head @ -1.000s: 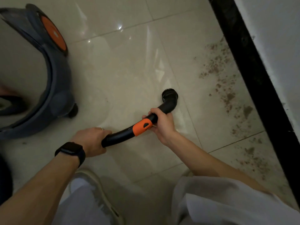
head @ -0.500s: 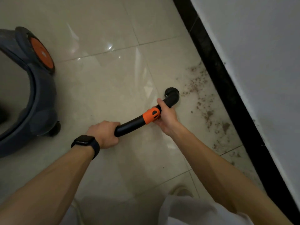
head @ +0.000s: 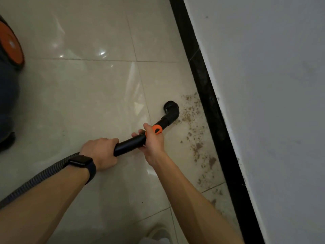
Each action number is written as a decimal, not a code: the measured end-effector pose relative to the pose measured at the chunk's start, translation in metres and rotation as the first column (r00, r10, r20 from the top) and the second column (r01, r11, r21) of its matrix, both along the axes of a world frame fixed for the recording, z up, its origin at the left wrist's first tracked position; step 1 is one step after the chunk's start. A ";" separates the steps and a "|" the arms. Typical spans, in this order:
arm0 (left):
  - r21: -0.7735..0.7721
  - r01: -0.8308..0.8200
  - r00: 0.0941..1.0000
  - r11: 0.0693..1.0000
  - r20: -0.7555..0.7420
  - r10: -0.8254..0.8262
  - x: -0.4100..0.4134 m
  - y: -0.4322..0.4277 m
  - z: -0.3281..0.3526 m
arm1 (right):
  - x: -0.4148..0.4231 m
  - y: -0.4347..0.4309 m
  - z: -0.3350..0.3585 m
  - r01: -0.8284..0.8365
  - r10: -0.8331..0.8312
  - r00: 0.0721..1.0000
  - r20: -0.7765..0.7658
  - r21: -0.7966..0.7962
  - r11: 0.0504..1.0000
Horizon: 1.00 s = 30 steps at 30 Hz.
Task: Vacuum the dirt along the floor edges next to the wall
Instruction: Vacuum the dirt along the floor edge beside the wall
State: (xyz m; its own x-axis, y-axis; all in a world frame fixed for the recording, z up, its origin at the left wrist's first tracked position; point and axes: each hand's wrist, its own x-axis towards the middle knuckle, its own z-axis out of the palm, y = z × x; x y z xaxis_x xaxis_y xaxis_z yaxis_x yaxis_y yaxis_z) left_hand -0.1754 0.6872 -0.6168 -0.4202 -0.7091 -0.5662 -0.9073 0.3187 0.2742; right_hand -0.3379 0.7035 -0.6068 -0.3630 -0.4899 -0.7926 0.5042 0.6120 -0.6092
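A black vacuum wand (head: 130, 143) with an orange collar (head: 157, 129) ends in a round brush nozzle (head: 171, 107). The nozzle sits at the left margin of a strip of brown dirt (head: 197, 138) that runs along the black skirting (head: 211, 110) under the white wall (head: 272, 103). My left hand (head: 100, 152), with a black watch on its wrist, grips the wand's rear end where the ribbed hose (head: 40, 176) joins. My right hand (head: 153, 140) grips the wand just behind the orange collar.
The vacuum's dark body with an orange disc (head: 10, 43) stands at the left edge on glossy cream floor tiles (head: 84, 88). A shoe tip (head: 158, 231) shows at the bottom. Dirt continues toward me along the skirting.
Both hands have carried the wand to the right, bringing the nozzle up to the dirt by the skirting. My view has swung right, so the vacuum body has slid toward the left edge.
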 end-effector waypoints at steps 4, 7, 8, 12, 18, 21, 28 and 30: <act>0.062 -0.021 0.999 0.998 -0.023 0.022 0.000 -0.005 0.002 | 0.003 -0.005 -0.005 0.019 -0.019 0.998 -0.054 -0.006 1.000; 0.118 -0.032 0.998 0.992 -0.049 0.038 -0.002 -0.012 0.002 | 0.004 -0.010 -0.004 0.056 -0.057 0.994 -0.088 -0.013 0.998; 0.127 -0.036 0.997 0.991 -0.064 0.044 -0.004 -0.013 0.001 | 0.003 -0.012 -0.005 0.077 -0.078 0.991 -0.105 -0.018 0.997; 0.069 -0.068 0.980 0.995 -0.184 0.080 -0.013 -0.005 -0.004 | -0.008 -0.020 -0.006 0.131 -0.136 0.977 -0.165 -0.038 0.991; -0.039 -0.029 0.953 0.999 -0.302 0.016 -0.026 0.006 -0.009 | -0.032 -0.033 -0.001 0.233 -0.243 0.950 -0.194 -0.076 0.970; -0.042 -0.011 0.955 0.999 -0.296 -0.002 -0.034 0.001 -0.010 | -0.041 -0.036 -0.001 0.249 -0.262 0.945 -0.196 -0.090 0.964; -0.133 0.019 0.960 0.991 -0.274 -0.056 -0.054 -0.008 -0.009 | -0.061 -0.047 -0.005 0.266 -0.279 0.942 -0.188 -0.093 0.959; -0.184 0.037 0.958 0.982 -0.272 -0.087 -0.058 -0.009 -0.010 | -0.065 -0.050 -0.006 0.266 -0.280 0.940 -0.196 -0.098 0.959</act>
State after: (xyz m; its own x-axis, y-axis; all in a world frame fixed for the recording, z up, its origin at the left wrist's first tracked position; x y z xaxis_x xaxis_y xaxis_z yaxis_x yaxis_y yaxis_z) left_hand -0.2337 0.6778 -0.6271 -0.5889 -0.7542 -0.2904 -0.7804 0.4372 0.4470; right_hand -0.4025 0.6535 -0.6131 -0.6423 -0.4001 -0.6538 0.5048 0.4211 -0.7536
